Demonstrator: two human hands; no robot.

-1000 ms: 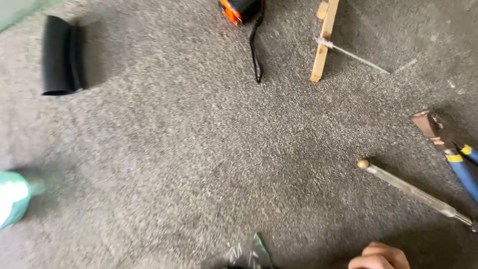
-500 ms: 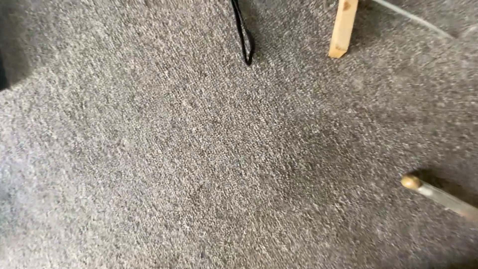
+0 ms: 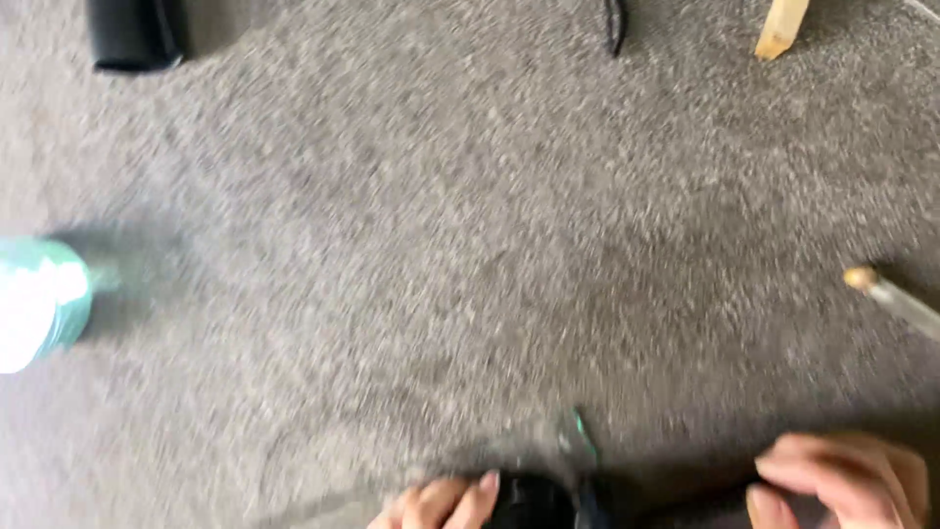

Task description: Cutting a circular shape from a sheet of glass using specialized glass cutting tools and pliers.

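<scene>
A dark round object [image 3: 531, 502] is lying at the bottom edge of the frame, just left of centre-right, with a thin greenish strip [image 3: 580, 443] sticking up from beside it. The left hand [image 3: 439, 504] is touching its left side, fingers curled against it, though the blur is hiding whether they are gripping it. The right hand [image 3: 844, 482] is sitting apart at the lower right, fingers bent inward; what it is holding cannot be told. Further out on the grey carpet [image 3: 441, 245], a metal rod [image 3: 893, 300] is lying at the right edge, a teal roll [image 3: 37, 302] at the left edge, a black block [image 3: 133, 33] at the upper left, and a wooden stick [image 3: 781, 27] at the upper right.
</scene>
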